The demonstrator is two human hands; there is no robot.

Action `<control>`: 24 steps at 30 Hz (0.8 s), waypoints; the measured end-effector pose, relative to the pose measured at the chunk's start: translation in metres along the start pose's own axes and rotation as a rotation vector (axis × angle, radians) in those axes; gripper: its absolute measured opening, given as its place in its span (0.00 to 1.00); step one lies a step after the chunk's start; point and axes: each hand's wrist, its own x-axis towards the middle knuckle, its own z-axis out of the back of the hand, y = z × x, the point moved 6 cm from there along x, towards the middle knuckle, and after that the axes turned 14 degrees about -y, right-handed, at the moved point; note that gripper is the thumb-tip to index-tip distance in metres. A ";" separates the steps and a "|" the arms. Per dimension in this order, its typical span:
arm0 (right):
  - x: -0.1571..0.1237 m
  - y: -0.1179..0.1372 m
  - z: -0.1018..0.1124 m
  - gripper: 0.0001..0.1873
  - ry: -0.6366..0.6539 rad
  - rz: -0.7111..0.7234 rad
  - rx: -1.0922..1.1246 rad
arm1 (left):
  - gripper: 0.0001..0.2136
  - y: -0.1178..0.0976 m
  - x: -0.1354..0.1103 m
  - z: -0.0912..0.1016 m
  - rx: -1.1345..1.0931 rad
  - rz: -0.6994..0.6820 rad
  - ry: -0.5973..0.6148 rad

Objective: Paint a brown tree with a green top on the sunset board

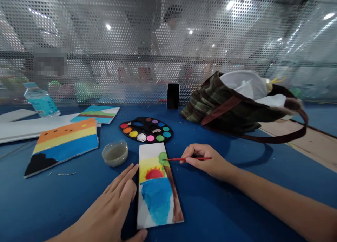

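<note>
A narrow canvas (158,193) lies on the blue table (65,200) in front of me, painted with a sun, blue water, a brown trunk and a green treetop. My right hand (207,161) pinches a thin red paintbrush (184,159), its tip touching the green treetop. My left hand (116,203) lies flat with fingers stretched out against the canvas's left edge. Just behind the canvas sits a round black paint palette (146,129) with several coloured wells. A small cup of murky water (115,152) stands to the left of the canvas.
A finished sunset painting (63,143) and another painted canvas (96,113) lie at the left, with white boards (23,128) and a water bottle (40,100) behind. A phone (173,96) leans on the perforated screen (147,41). A plaid bag (237,105) sits at the right.
</note>
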 end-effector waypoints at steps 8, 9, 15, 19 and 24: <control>0.000 -0.001 -0.001 0.04 -0.002 -0.005 -0.014 | 0.23 -0.002 0.004 0.001 -0.006 -0.007 -0.002; 0.000 0.000 -0.001 0.04 0.009 0.000 -0.010 | 0.23 -0.002 0.004 0.001 -0.006 -0.006 -0.003; 0.001 -0.003 -0.002 0.04 0.007 -0.009 -0.039 | 0.23 -0.002 0.002 -0.001 -0.006 0.034 -0.001; 0.001 -0.001 -0.002 0.04 0.007 -0.013 -0.006 | 0.23 0.000 0.000 -0.001 -0.008 0.059 0.016; 0.001 0.000 -0.001 0.03 0.006 -0.028 0.028 | 0.23 0.003 0.000 -0.002 -0.026 0.020 0.015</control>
